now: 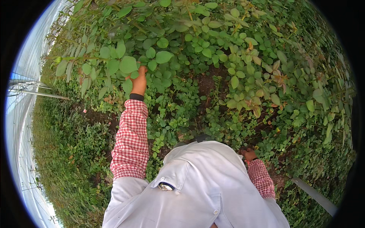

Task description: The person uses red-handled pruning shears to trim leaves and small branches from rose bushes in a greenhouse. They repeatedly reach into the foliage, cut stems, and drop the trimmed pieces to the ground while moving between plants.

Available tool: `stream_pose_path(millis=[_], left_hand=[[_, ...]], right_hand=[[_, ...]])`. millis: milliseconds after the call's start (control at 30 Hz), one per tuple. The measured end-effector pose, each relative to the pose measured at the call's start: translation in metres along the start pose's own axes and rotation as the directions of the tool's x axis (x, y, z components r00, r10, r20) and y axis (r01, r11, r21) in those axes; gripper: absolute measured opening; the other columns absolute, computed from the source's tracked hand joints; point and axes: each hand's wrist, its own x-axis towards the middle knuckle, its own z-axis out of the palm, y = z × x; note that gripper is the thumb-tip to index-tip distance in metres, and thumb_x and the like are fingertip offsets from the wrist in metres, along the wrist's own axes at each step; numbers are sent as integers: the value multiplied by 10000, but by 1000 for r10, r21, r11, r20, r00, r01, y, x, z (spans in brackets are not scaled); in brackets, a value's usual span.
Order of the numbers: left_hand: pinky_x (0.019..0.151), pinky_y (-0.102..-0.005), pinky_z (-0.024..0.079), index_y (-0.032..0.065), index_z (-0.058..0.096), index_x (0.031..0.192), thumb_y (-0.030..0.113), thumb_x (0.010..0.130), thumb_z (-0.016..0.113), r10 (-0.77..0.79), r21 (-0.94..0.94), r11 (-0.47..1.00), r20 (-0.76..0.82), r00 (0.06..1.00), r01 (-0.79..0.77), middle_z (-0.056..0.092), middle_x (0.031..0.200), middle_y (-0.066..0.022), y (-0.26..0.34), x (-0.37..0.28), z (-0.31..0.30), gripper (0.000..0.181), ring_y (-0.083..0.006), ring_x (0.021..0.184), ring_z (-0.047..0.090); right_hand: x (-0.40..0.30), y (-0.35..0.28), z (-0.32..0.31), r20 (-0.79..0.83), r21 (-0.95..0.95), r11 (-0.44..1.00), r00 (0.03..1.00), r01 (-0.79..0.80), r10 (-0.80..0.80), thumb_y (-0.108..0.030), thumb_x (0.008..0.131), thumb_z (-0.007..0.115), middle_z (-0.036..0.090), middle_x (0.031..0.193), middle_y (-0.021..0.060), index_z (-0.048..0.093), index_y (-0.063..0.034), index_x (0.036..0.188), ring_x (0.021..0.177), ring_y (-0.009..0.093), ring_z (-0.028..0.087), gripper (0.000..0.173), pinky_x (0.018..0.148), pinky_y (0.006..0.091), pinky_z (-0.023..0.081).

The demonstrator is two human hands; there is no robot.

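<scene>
My left hand (139, 82) reaches forward among the leafy rose bushes (182, 37), its fingers bent and partly covered by leaves. A long rose stem with a green bud (58, 59) at its tip runs leftward from near that hand. Whether the fingers grip a stem there is hidden. Low beside my right hip is my right hand (249, 154), close to the lower foliage. Its fingers look curled and dark at the tips, and anything in them is too small and shadowed to make out. Red-and-white checked sleeves (129, 139) cover both forearms.
Dense foliage surrounds me, with bare soil (209, 81) showing between plants. A small pink flower (85, 111) stands to the left. A pale pole (42, 93) and plastic greenhouse sheeting (21, 128) lie beyond. At the lower right, a flat grey bar (313, 195) slants through the plants.
</scene>
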Motion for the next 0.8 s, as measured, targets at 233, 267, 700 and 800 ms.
stream_pose_path(millis=[233,267,700,800], left_hand=[[750,-372,481,62,585,1229,380,976,574,129,-109,985,-22,991,-131,604,995,-47,-19,-19,0,406,-148,865,572],[805,-367,485,61,545,1242,271,980,573,94,-20,995,32,995,-93,574,1093,-65,-22,-24,-4,336,-179,936,588],[790,-377,542,52,545,1265,372,962,600,44,-38,998,90,995,-41,601,1153,-109,-3,-12,-17,444,-215,992,640],[791,-363,539,50,552,1249,338,969,600,46,12,999,105,993,-47,629,1118,-100,10,-4,-18,405,-212,1006,642]], right_hand=[[-33,-74,-3,52,-316,942,994,112,-101,-407,923,543,261,1537,242,274,2,1494,1383,394,337,752,1111,473,362],[-39,-91,0,82,-353,931,994,92,-67,-425,930,521,238,1551,230,256,2,1500,1411,383,291,760,1149,463,306],[-48,-365,93,19,39,562,562,826,-827,-342,978,509,595,899,102,375,-56,1471,765,214,551,586,752,386,448],[-40,-439,106,-47,158,479,492,863,-870,-335,949,559,571,791,74,459,-17,1388,656,169,515,551,658,342,428]])
